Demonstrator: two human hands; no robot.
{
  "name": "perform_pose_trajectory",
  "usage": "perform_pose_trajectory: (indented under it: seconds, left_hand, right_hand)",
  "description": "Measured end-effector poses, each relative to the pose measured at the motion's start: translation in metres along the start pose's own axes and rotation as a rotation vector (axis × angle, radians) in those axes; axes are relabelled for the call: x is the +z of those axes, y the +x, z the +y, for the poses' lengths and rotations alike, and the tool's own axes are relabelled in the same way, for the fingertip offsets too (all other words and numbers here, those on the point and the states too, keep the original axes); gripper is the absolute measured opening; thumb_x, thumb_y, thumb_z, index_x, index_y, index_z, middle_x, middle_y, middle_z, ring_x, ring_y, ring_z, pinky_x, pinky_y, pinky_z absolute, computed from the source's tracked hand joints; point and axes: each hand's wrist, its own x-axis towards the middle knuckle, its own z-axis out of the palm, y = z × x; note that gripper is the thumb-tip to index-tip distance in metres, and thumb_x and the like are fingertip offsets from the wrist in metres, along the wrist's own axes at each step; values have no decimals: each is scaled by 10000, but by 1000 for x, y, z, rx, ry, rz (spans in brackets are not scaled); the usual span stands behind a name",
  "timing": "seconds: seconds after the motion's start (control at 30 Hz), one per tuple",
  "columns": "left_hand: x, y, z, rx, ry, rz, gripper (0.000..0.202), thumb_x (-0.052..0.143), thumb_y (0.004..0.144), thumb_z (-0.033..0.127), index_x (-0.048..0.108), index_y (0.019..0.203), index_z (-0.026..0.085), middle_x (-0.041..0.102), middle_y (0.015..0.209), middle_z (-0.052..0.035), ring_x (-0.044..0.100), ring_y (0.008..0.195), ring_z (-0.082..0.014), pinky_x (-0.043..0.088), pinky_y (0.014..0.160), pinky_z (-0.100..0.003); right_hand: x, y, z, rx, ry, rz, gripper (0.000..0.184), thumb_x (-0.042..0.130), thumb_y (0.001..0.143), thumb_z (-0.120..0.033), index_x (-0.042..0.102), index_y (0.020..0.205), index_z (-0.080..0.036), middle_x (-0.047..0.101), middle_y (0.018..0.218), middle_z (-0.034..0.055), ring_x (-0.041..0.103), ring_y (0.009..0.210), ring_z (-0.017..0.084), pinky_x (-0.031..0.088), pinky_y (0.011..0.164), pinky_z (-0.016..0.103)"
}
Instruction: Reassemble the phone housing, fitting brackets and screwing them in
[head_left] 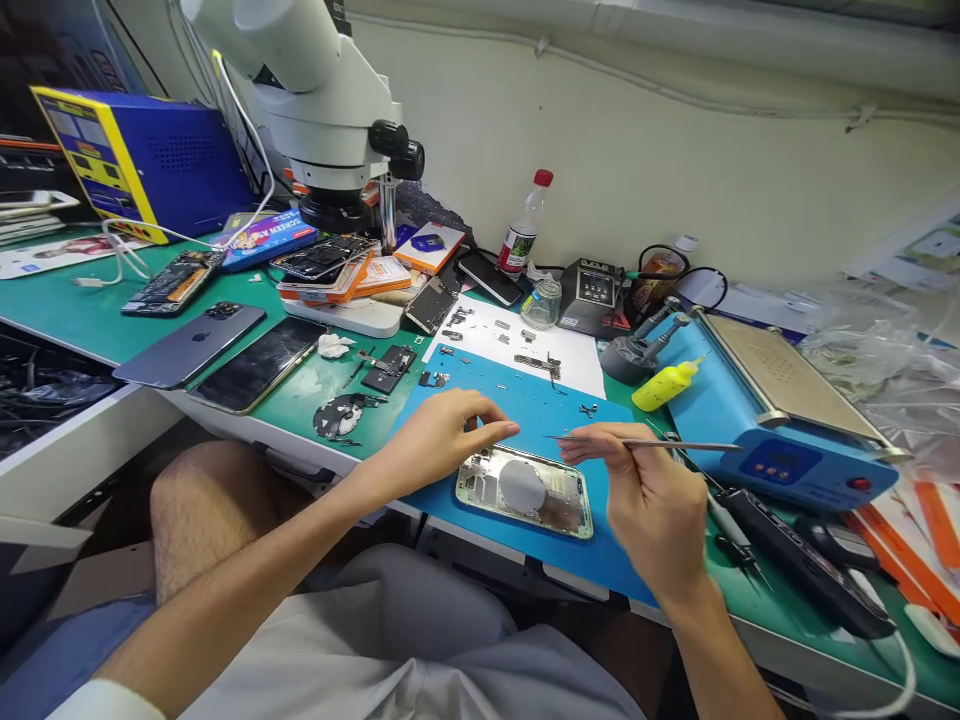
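A phone housing [564, 505] with its inside showing lies on the blue mat [450, 520] in front of me. A pale grey disc [521, 487] sits in the housing's middle. My left hand [454, 430] is above the housing's left end, thumb and index finger apart, nothing visible in them. My right hand [649, 490] grips metal tweezers [697, 445], held nearly level over the housing's right end, tip pointing left. Whether the tip holds anything is too small to tell. Small phone parts [540, 362] lie on white paper [480, 345] behind the mat.
Left of the mat are a black battery-like part [388, 368], a cracked phone [259, 365] and a grey phone [191, 345]. A microscope [330, 120] stands behind them. On the right are a yellow bottle [667, 385], a blue heating plate [780, 460] and a black tool [810, 565].
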Motion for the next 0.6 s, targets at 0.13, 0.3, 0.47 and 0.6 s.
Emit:
perform_pose_trajectory:
  seconds: [0.13, 0.3, 0.47, 0.6]
  left_hand:
    - [3, 2, -4, -18, -109, -65, 436, 573, 1054, 582, 788, 994, 207, 789, 948, -34, 705, 873, -199, 520, 738, -300]
    - [3, 3, -8, -32, -149, -58, 393, 603, 1033, 556, 774, 968, 209, 784, 932, -27, 680, 841, -189, 480, 713, -296]
    - [4, 2, -5, -45, -142, -33, 282, 615, 1025, 442, 749, 937, 209, 748, 882, -3, 622, 789, -170, 432, 681, -286]
    - [4, 1, -5, -42, -133, -38, 247, 614, 1019, 403, 742, 936, 208, 733, 873, 4, 607, 793, -168, 429, 692, -284]
  right_hand:
    - [20, 8, -2, -71, 31, -48, 158, 576, 1096, -281, 710, 1013, -286, 809, 876, -18, 800, 726, 179, 649, 685, 303]
    - [30, 9, 1, -97, 31, -58, 160, 563, 1103, -282, 702, 1023, -278, 812, 880, -2, 800, 722, 183, 649, 669, 306]
    - [30, 5, 3, -112, 32, -67, 157, 565, 1102, -272, 705, 1032, -264, 821, 915, 9, 805, 747, 175, 646, 684, 295]
    - [31, 3, 6, -120, 44, -77, 137, 584, 1093, -248, 710, 1042, -263, 819, 918, 3, 802, 758, 164, 639, 700, 280]
